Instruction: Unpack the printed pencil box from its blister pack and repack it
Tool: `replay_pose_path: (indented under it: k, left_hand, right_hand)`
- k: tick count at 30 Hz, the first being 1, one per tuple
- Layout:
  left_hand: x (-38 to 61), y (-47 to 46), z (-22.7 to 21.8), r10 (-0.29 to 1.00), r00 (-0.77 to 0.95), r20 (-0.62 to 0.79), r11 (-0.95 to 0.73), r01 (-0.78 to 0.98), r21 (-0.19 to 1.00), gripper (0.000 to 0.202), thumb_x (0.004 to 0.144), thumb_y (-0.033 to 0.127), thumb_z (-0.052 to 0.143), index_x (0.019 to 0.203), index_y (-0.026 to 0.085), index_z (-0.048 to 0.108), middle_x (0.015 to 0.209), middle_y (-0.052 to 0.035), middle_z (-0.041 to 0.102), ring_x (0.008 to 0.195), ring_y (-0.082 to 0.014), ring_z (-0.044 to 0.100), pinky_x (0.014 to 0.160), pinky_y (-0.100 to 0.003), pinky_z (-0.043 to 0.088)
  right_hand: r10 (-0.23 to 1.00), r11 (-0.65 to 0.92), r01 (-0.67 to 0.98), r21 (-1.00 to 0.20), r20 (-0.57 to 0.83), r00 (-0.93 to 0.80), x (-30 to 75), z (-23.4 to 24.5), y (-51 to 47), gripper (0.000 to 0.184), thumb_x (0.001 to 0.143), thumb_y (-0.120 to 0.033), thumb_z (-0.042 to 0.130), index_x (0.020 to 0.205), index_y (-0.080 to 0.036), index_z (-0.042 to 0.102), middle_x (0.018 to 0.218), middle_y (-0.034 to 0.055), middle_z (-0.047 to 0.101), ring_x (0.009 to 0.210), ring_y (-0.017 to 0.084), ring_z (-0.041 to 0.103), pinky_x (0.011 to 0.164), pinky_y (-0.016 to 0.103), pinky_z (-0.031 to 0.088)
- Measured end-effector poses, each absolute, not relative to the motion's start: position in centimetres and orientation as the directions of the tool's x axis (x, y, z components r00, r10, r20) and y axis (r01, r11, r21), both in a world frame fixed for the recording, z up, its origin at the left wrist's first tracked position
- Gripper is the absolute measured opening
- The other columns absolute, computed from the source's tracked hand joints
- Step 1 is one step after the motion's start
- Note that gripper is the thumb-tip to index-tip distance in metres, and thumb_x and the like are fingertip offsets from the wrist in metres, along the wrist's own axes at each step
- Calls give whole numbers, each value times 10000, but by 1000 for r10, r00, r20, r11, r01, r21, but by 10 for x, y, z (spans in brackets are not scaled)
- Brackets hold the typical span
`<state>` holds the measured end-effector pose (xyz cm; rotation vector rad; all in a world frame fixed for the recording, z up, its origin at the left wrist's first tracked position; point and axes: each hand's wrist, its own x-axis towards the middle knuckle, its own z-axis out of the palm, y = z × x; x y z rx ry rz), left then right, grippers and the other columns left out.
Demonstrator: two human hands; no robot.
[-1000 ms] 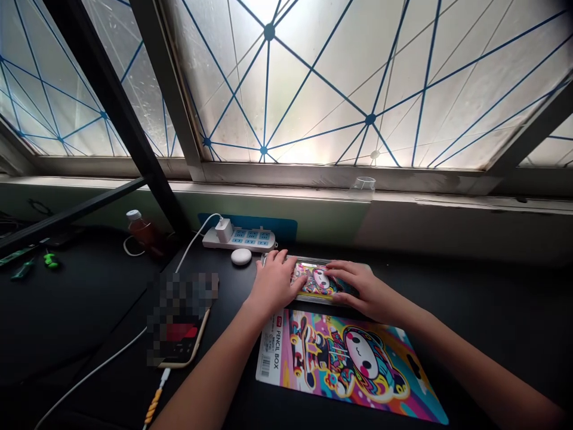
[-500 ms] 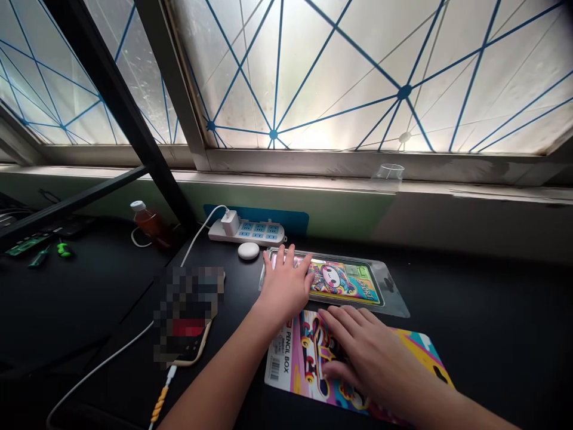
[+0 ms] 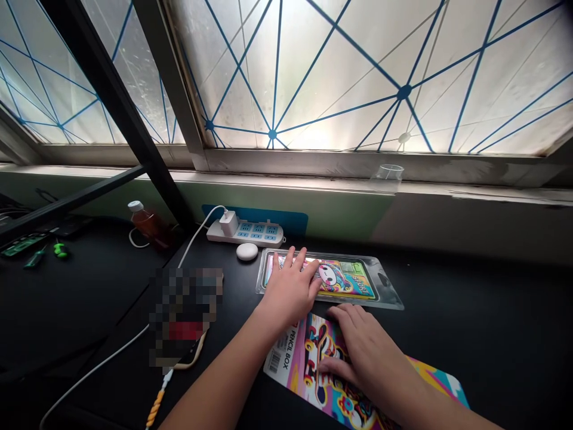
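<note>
My left hand (image 3: 293, 286) lies with fingers spread on the left part of a clear plastic blister pack (image 3: 389, 292). Inside that pack is a colourful pencil box (image 3: 347, 279) with a cartoon face. Closer to me, a printed cardboard backing card (image 3: 320, 385) marked "PENCIL BOX" lies tilted on the black table. My right hand (image 3: 369, 346) rests flat on this card, fingers together and stretched out, thumb apart. It covers the card's middle.
A white power strip (image 3: 268, 233) with a plugged-in charger and a small white round case (image 3: 247, 252) stand near the wall. To the left lies a phone (image 3: 192, 322), partly blurred, on a white cable (image 3: 96, 367). A bottle (image 3: 150, 224) stands further left.
The backing card has turned, its right end swinging toward me, with my right hand on it. The blister pack has shifted slightly left and away, and my left hand has slid a little right across it.
</note>
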<state>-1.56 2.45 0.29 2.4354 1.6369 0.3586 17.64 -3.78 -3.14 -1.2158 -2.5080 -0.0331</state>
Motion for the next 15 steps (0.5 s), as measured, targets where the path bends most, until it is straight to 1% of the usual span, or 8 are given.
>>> replay_pose_path:
  k: [1, 3, 6, 9, 11, 13, 15]
  left_hand:
    - [-16, 25, 3, 926, 365, 94, -376, 881, 288, 478, 1059, 452, 334, 1473, 270, 492, 1646, -108, 345, 1537, -375, 226, 1191, -685, 197]
    - [-16, 26, 3, 926, 366, 89, -376, 879, 293, 480, 1059, 453, 332, 1475, 275, 491, 1649, -104, 341, 1539, -372, 221, 1192, -686, 191]
    - [-16, 26, 2, 929, 361, 81, -368, 879, 302, 488, 1056, 455, 336, 1485, 273, 484, 1652, -105, 333, 1544, -367, 209, 1196, -683, 184]
    - [-17, 26, 2, 931, 359, 70, -362, 877, 315, 495, 1052, 457, 346, 1496, 279, 472, 1657, -102, 323, 1548, -361, 198, 1202, -677, 173]
    - [-18, 27, 3, 930, 363, 60, -362, 873, 326, 494, 1050, 459, 350, 1498, 289, 469, 1660, -93, 318, 1552, -354, 187, 1208, -670, 161]
    - [-21, 27, 5, 928, 370, 41, -360, 868, 342, 482, 1047, 454, 355, 1484, 296, 480, 1661, -84, 318, 1554, -351, 182, 1209, -670, 157]
    - [-24, 27, 7, 926, 376, 22, -359, 863, 355, 452, 1047, 441, 358, 1446, 295, 512, 1657, -81, 327, 1552, -354, 187, 1202, -684, 162]
  right_hand:
    - [755, 627, 772, -105, 327, -569, 176, -32, -38, 660, 709, -681, 786, 1072, -155, 620, 985, 147, 663, 866, 332, 657, 726, 458, 560]
    - [768, 612, 786, -86, 301, -565, 175, -32, -38, 687, 676, -726, 779, 1024, -151, 634, 952, 148, 661, 856, 353, 657, 711, 487, 552]
    - [818, 569, 810, -142, 202, -539, 173, -27, -37, 689, 591, -745, 819, 916, -167, 631, 899, 129, 651, 825, 351, 655, 685, 481, 540]
    - [870, 488, 844, -224, 48, -490, 170, -17, -36, 688, 477, -652, 922, 868, -186, 600, 940, 124, 657, 863, 345, 653, 725, 450, 528]
    - [902, 388, 881, -271, -87, -424, 168, -9, -35, 696, 429, -560, 968, 866, -199, 565, 941, 110, 665, 852, 323, 648, 703, 389, 502]
    - [910, 260, 916, -307, -238, -338, 170, 1, -33, 682, 470, -494, 965, 918, -212, 536, 879, 74, 678, 785, 286, 644, 628, 321, 442]
    - [889, 180, 919, -350, -341, -304, 180, 13, -30, 647, 556, -450, 929, 1001, -224, 518, 808, 28, 682, 713, 248, 630, 578, 286, 373]
